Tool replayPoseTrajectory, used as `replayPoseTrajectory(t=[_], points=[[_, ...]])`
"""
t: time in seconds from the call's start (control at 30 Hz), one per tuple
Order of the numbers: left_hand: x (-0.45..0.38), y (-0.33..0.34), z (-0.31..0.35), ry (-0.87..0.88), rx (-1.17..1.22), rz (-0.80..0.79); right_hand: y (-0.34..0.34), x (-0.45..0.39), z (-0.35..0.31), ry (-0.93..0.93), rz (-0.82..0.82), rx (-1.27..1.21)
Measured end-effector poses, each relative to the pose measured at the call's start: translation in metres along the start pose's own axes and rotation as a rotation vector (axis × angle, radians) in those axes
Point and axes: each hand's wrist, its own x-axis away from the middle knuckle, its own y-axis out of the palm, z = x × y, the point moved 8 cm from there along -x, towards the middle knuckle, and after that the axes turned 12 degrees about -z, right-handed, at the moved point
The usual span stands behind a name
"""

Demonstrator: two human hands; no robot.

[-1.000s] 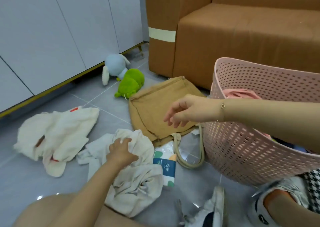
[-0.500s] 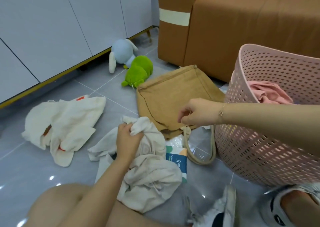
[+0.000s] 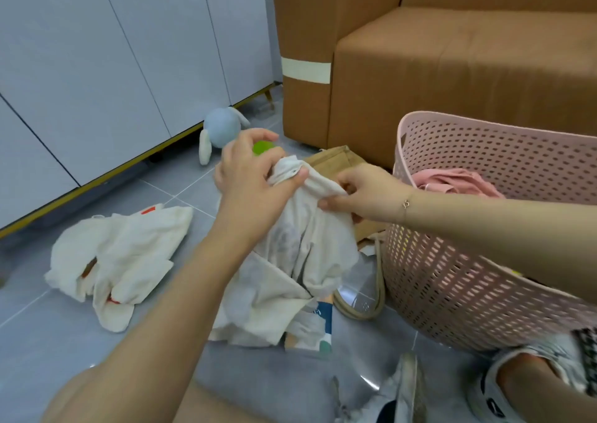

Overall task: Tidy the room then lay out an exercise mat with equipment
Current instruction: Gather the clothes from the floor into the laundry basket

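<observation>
Head view: left hand (image 3: 248, 177) and right hand (image 3: 365, 193) each pinch closed on the lifted white garment (image 3: 307, 245), just beside the pink basket (image 3: 452, 261) on the floor (image 3: 48, 342).

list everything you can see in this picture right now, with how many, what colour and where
Garment: one, off-white, lifted off the floor, held at its top edge by both hands.
Second garment: one, cream with red marks, crumpled on the floor at left.
Laundry basket: one, pink, perforated, on the floor at right.
Pink clothing: some, inside the basket.
Bag: one, tan, on the floor behind the held garment.
Plush toys: one blue, one green, on the floor by the cabinets.
Packet: one, blue and white, under the garment.
Sofa: one, brown, behind.
Cabinets: pale grey, at left.
Hands: left, right, both gripping the garment.
</observation>
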Motion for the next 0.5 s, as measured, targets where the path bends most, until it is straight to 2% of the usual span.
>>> replayPoseTrajectory(t=[0.03, 0.13, 0.23, 0.3, 0.4, 0.5], points=[[-0.003, -0.005, 0.008, 0.027, -0.030, 0.032, -0.011, 0.004, -0.001, 0.000, 0.029, 0.046], [-0.012, -0.009, 0.030, 0.087, 0.153, 0.005, -0.039, 0.020, -0.011, -0.035, 0.160, 0.130], [-0.019, -0.001, 0.048, 0.081, 0.214, -0.071, -0.067, 0.032, -0.001, -0.046, 0.349, 0.010], [-0.022, 0.012, 0.051, 0.042, 0.274, -0.148, -0.083, 0.038, 0.010, -0.074, 0.435, -0.248], [-0.021, 0.047, 0.043, -0.068, 0.398, -0.323, -0.109, 0.054, 0.022, -0.128, 0.541, -0.760], [-0.010, 0.090, 0.033, -0.173, 0.402, -0.524, -0.128, 0.067, 0.038, -0.160, 0.533, -1.297]])
